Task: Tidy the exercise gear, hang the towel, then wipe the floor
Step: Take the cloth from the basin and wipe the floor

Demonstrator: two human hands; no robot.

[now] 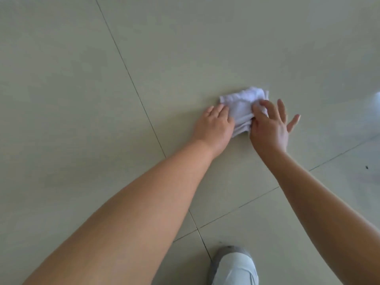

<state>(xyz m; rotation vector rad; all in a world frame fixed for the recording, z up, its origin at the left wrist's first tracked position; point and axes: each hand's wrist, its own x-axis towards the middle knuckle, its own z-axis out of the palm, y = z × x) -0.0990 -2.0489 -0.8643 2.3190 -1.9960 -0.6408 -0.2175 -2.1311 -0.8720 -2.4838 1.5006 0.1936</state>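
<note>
Since we're down to the floor-wiping part by the look of it, everything hangs on the white cloth [243, 108], so we'll place things off that. Our left hand [213, 125] sits at the cloth's near-left edge, palm down, fingers straight and together, pressing that side onto the tiled floor [82, 99]. The cloth itself is a bunched wad lying flat on the tile, its long axis running roughly from the near side away from us, tilted a bit rightward. Our right hand [269, 128] is on the cloth's right side, thumb and forefinger pinching a fold, other fingers fanned out. Both hands touch it, so neither is really nearer. Below the cloth, near the frame's bottom, there's a grey shoe [234, 266]. No brands, labels or writing we can read anywhere.
</note>
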